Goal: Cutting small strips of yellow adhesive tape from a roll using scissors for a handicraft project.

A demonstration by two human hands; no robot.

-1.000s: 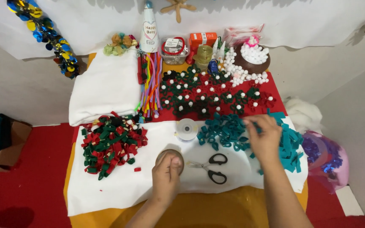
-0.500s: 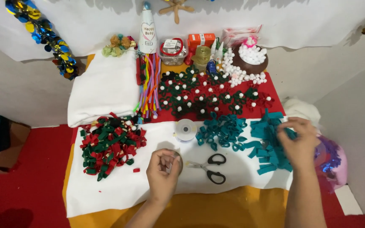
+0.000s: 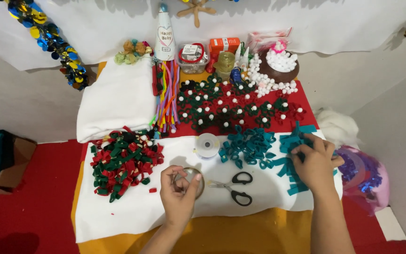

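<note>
My left hand [image 3: 178, 194] pinches a small round roll of clear tape [image 3: 193, 181] with a brownish rim; thumb and fingertips close on its edge, and it sits low on the white felt sheet [image 3: 132, 214], just left of the scissors. The roll lies nearly flat, its hole facing up toward me, so it has no real long axis.

My right hand [image 3: 315, 162] is spread, palm down, fingers curled loosely over a heap of flat teal felt strips [image 3: 293, 164] at the sheet's right edge. It presses on them; I cannot tell whether any strip is actually gripped.

Half a second ago this hand was further right, off the sheet's edge; now it has come back in over the strips. The left hand has barely shifted.

The black-handled scissors [image 3: 233, 186] lie shut between my hands, blades pointing left toward the tape, handles to the right. Above them are a second roll of clear tape [image 3: 207, 145] and a pile of teal felt loops [image 3: 247, 146], curled and soft. To the left is a mound of red and green felt loops [image 3: 123, 162]. Beyond lie red and dark green felt rosettes with white pompom centres [image 3: 231, 106] on red cloth, a bundle of coloured pipe cleaners [image 3: 166, 96], folded white felt [image 3: 118, 101] and a brown bowl of white pompoms [image 3: 280, 63].
</note>
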